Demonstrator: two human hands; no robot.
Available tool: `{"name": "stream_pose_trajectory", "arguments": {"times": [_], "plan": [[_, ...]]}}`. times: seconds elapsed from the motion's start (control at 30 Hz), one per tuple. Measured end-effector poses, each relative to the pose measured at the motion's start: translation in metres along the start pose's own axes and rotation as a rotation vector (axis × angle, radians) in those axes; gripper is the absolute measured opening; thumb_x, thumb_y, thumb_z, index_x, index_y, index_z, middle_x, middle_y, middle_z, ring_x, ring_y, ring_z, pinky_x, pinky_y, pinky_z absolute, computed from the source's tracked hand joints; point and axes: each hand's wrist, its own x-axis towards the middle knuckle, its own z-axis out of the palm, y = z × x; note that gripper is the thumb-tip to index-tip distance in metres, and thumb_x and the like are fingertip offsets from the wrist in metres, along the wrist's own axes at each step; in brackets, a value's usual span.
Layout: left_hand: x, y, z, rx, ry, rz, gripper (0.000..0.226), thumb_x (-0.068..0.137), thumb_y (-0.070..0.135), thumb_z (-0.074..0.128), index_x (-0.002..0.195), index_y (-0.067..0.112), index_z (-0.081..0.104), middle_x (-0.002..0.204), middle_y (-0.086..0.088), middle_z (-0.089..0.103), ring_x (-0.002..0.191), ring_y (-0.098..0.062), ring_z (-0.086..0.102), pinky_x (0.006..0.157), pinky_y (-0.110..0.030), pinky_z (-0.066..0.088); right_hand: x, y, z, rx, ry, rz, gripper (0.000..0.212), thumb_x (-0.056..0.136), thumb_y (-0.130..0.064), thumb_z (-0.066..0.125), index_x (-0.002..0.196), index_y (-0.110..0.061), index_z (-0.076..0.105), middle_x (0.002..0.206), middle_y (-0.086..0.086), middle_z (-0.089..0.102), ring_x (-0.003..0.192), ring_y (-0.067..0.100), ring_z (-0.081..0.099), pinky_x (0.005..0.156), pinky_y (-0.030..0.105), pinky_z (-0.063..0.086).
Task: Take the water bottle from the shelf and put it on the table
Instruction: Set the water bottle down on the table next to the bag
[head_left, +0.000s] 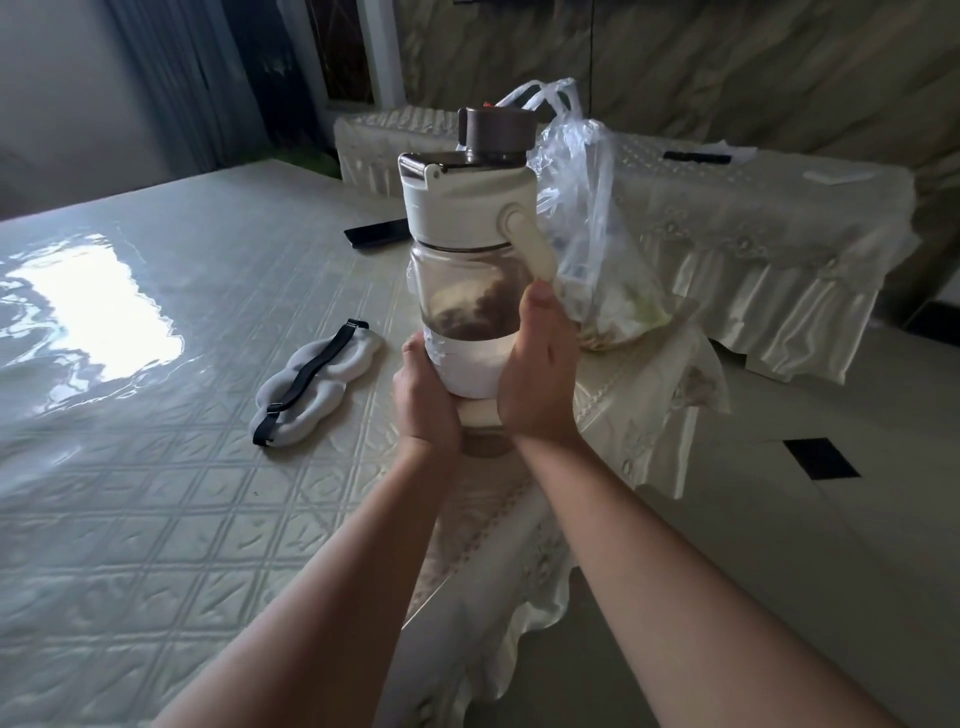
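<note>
While both hands were up front, this is how it looked:
bottle: water bottle (467, 270) upright, over the near corner of the table (156, 493); couldn't tell if it touched down
left hand: left hand (426, 405) wrapped round the white base
right hand: right hand (540, 374) clasping the other side, thumb up by the strap
nearby: sleep mask (311, 384) on the table to the left, plastic bag (592, 234) just behind, phone (376, 232) further back

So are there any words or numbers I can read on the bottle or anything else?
None can be read.
Water bottle: no letters or numbers show on its lid, clear body or white band.
Plastic bag: no print visible.
Dark flat thing on the table: no markings visible.
</note>
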Motion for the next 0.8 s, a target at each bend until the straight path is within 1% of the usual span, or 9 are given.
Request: {"name": "stream_pose_trajectory", "arguments": {"times": [0.13, 0.2, 0.27, 0.37, 0.47, 0.57, 0.67, 0.73, 0.8], "plan": [[-0.002, 0.003, -0.004, 0.084, 0.028, -0.020, 0.046, 0.078, 0.049, 0.039, 0.063, 0.027, 0.077, 0.087, -0.011, 0.073, 0.088, -0.026, 0.065, 0.081, -0.042, 0.051, 0.001, -0.004, -0.002, -0.067, -0.019, 0.052, 0.030, 0.101, -0.025, 0.036, 0.077, -0.029, 0.052, 0.066, -0.019, 0.057, 0.066, -0.012, 0.051, 0.071, 0.009, 0.039], [-0.006, 0.009, -0.003, 0.124, 0.032, -0.063, 0.047, 0.080, 0.049, 0.038, 0.072, 0.021, 0.075, 0.097, -0.015, 0.075, 0.094, -0.029, 0.067, 0.087, -0.043, 0.052, 0.001, -0.008, -0.002, -0.066, -0.037, 0.083, 0.029, 0.100, -0.028, 0.036, 0.083, -0.022, 0.059, 0.073, -0.016, 0.061, 0.070, -0.010, 0.053, 0.076, 0.015, 0.043], [-0.011, 0.014, -0.002, 0.169, 0.057, -0.082, 0.045, 0.087, 0.047, 0.037, 0.079, 0.019, 0.071, 0.105, -0.019, 0.075, 0.099, -0.030, 0.068, 0.092, -0.047, 0.054, -0.001, -0.013, -0.002, -0.091, -0.061, 0.113, 0.038, 0.100, -0.036, 0.035, 0.096, -0.012, 0.065, 0.089, -0.006, 0.067, 0.085, 0.002, 0.060, 0.087, 0.026, 0.047], [-0.016, 0.018, -0.005, 0.282, 0.117, -0.045, 0.043, 0.096, 0.044, 0.037, 0.079, 0.020, 0.069, 0.091, -0.008, 0.073, 0.087, -0.023, 0.067, 0.080, -0.039, 0.053, -0.007, -0.016, -0.008, -0.167, -0.095, 0.192, 0.046, 0.102, -0.045, 0.031, 0.109, -0.015, 0.065, 0.105, -0.002, 0.069, 0.102, 0.009, 0.063, 0.101, 0.038, 0.046], [-0.022, 0.021, -0.010, 0.364, 0.151, -0.034, 0.045, 0.097, 0.043, 0.043, 0.071, 0.014, 0.066, 0.075, -0.005, 0.068, 0.070, -0.016, 0.061, 0.064, -0.031, 0.047, -0.014, -0.014, -0.020, -0.215, -0.137, 0.289, 0.038, 0.107, -0.038, 0.031, 0.093, -0.021, 0.062, 0.093, -0.004, 0.065, 0.091, 0.012, 0.060, 0.096, 0.045, 0.047], [-0.029, 0.027, -0.014, 0.384, 0.180, -0.082, 0.040, 0.099, 0.033, 0.050, 0.069, 0.011, 0.064, 0.073, -0.009, 0.061, 0.073, -0.020, 0.054, 0.068, -0.035, 0.044, -0.020, -0.020, -0.027, -0.217, -0.148, 0.368, 0.036, 0.109, -0.030, 0.032, 0.087, -0.022, 0.059, 0.088, -0.005, 0.061, 0.086, 0.008, 0.056, 0.089, 0.036, 0.046], [-0.042, 0.042, -0.015, 0.404, 0.170, -0.153, 0.037, 0.102, 0.028, 0.045, 0.081, 0.012, 0.070, 0.077, -0.003, 0.070, 0.073, -0.016, 0.065, 0.068, -0.029, 0.050, -0.023, -0.037, -0.027, -0.292, -0.123, 0.444, 0.037, 0.109, -0.026, 0.035, 0.077, -0.024, 0.052, 0.077, -0.009, 0.055, 0.068, -0.012, 0.051, 0.071, 0.011, 0.038], [-0.052, 0.060, -0.015, 0.419, 0.175, -0.238, 0.040, 0.104, 0.029, 0.038, 0.093, 0.009, 0.071, 0.084, -0.001, 0.075, 0.080, -0.016, 0.071, 0.068, -0.028, 0.050, -0.024, -0.053, -0.027, -0.335, -0.095, 0.493, 0.038, 0.109, -0.027, 0.036, 0.073, -0.022, 0.047, 0.073, -0.007, 0.050, 0.063, -0.009, 0.048, 0.064, 0.009, 0.036], [-0.064, 0.082, -0.015, 0.440, 0.182, -0.305, 0.045, 0.104, 0.032, 0.035, 0.100, 0.007, 0.071, 0.094, -0.006, 0.077, 0.086, -0.019, 0.072, 0.073, -0.032, 0.048, -0.026, -0.072, -0.029, -0.325, -0.070, 0.547, 0.038, 0.108, -0.031, 0.036, 0.085, -0.010, 0.057, 0.083, 0.002, 0.058, 0.075, 0.000, 0.053, 0.070, 0.015, 0.041]]}}
